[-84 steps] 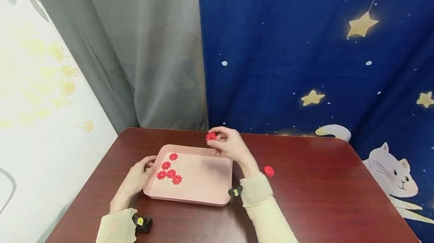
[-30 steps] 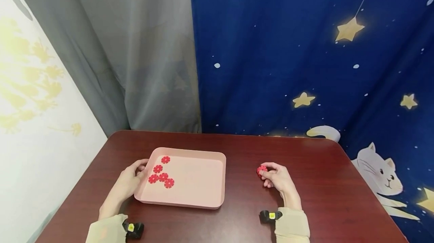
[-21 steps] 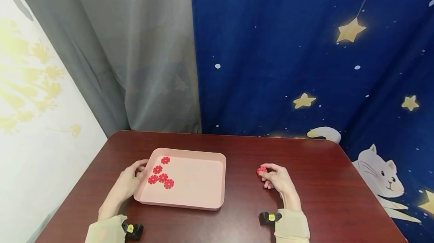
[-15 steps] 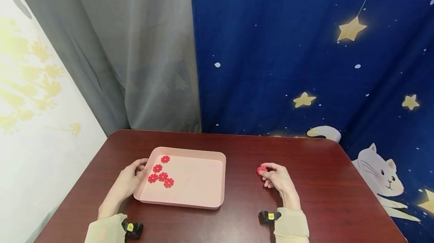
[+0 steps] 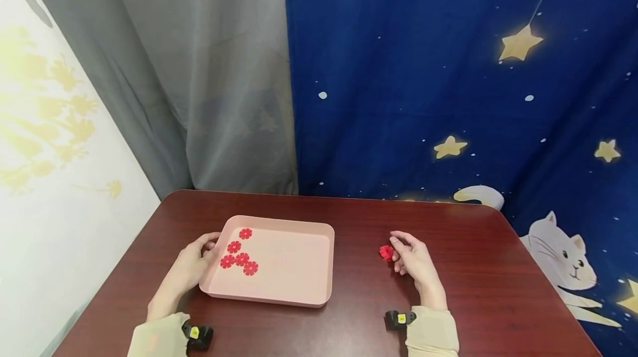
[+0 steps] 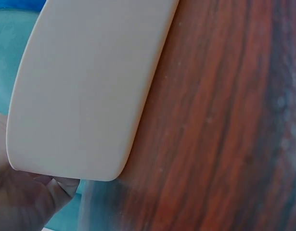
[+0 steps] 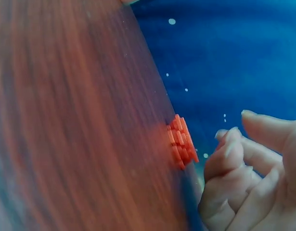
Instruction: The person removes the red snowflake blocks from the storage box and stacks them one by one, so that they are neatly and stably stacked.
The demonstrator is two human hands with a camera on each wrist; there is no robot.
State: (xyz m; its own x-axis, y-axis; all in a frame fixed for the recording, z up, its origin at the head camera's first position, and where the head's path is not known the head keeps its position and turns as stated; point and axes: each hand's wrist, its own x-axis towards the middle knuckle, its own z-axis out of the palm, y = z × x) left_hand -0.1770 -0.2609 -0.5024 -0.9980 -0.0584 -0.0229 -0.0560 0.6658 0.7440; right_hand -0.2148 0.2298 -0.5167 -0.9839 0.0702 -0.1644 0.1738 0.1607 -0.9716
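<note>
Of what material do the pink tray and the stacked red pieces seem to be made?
Pink tray: probably plastic, matte; its thin walls and rounded corners show even colour, no grain.
Stacked red pieces: likely plastic too, finish hard to tell; their notched layers look uniformly coloured.

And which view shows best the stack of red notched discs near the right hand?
The right wrist view: it shows the stack of red notched discs large and from the side, so its layers are visible. The head view shows it smaller, from above, beside the right hand. The left wrist view does not show it.
</note>
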